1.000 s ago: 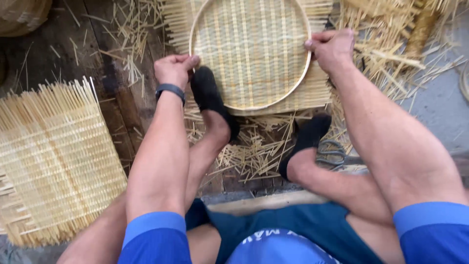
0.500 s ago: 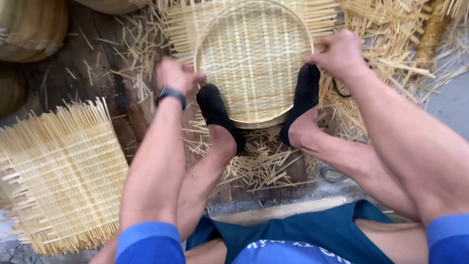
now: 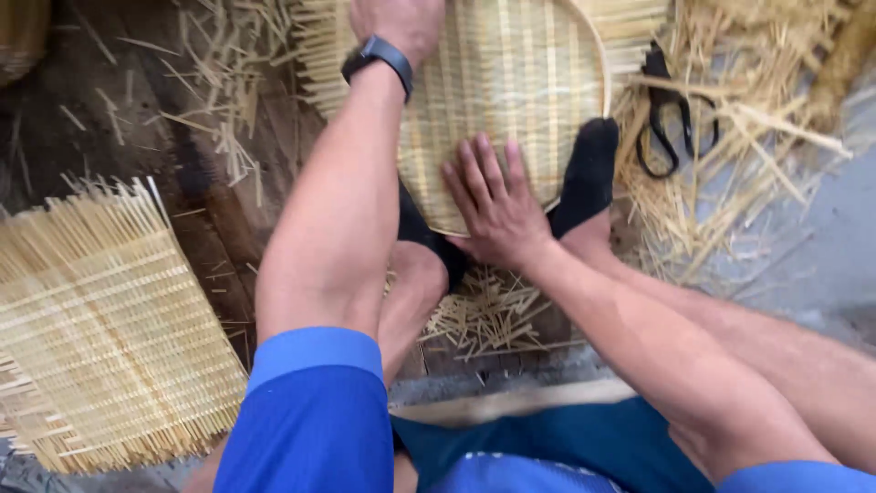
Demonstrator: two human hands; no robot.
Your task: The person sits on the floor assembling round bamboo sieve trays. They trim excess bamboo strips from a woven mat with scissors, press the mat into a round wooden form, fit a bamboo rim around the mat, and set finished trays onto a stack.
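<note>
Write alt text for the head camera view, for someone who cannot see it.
A seated person presses their right hand flat on a round woven bamboo tray, with the left hand at its far edge and both black-socked feet on its near rim. A square woven mat lies at left, black scissors at right among straw scraps.

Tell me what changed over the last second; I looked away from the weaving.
The right hand left the tray's right rim and now lies flat on the near part of the round woven tray. The left hand moved from the left rim up to the far edge. Both socked feet are still at the near rim; the square mat and scissors stayed put.
</note>
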